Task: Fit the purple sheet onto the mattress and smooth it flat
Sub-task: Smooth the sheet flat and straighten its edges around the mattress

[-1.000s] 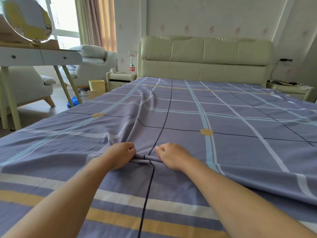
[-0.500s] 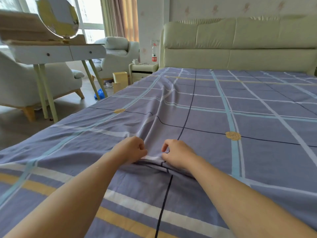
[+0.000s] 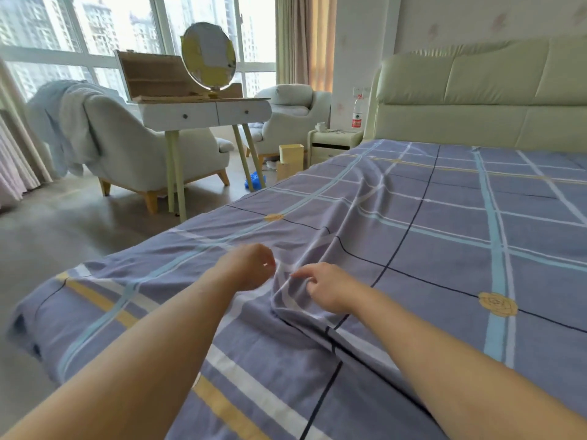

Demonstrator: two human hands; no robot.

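Change: your view has swung toward 9 o'clock since half a second ago, so the dressing table (image 3: pixel 203 114) and round mirror (image 3: pixel 208 55) now sit near 11 o'clock, and the headboard (image 3: pixel 482 100) has slid to 1 o'clock.
Fold: the ridge you had bunched between both hands now trails up from your right hand toward 12 o'clock.
Left hand (image 3: pixel 244 268): it has come off the fold and hovers just beside it at 9 o'clock, fingers loosely curled with nothing between them; motion blur hides whether it brushes the cloth.
Right hand (image 3: pixel 327 289): it stays low on the ridge, index finger stretched toward 10 o'clock, the other fingers curled and pinching gathered cloth.
Arms: both forearms reach in from 6 o'clock, nearly straight, hands close but apart.
Purple sheet (image 3: pixel 444 249): spread over the mattress, its near-left corner (image 3: pixel 38 315) draped over the edge, still creased at centre.
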